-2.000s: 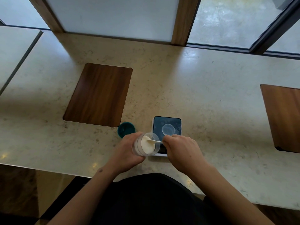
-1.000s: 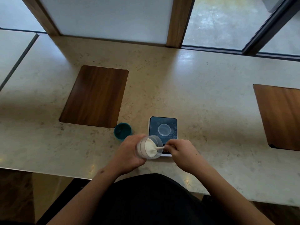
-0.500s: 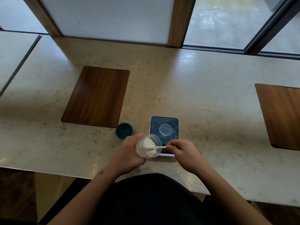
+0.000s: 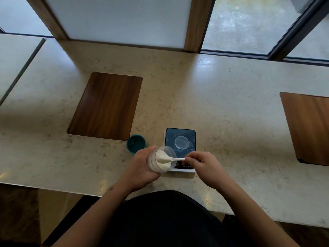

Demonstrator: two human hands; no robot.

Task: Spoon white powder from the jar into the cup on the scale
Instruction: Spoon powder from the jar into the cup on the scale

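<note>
**Spoon Dipped in the Jar by the Scale**

Small dark scale (image 4: pixel 180 150) sitting on the pale counter (image 4: pixel 222 104). Clear cup (image 4: pixel 181 142) standing on top of the scale, near its middle; maybe a little powder inside, hard to tell. Clear jar (image 4: pixel 160 160) just left of the scale's near corner, tipped toward the scale, mouth open, white powder (image 4: pixel 162 162) inside. Left hand (image 4: pixel 142 168) wrapped tight around the jar. Right hand (image 4: pixel 204 165) over the scale's near edge, fingers pinched shut on the handle of a white spoon (image 4: pixel 170 159). Spoon bowl down in the jar, full of powder. Teal lid (image 4: pixel 136 143) lying flat on the counter, left of the scale. Brown wood panel (image 4: pixel 106 106) farther left and behind.
</note>
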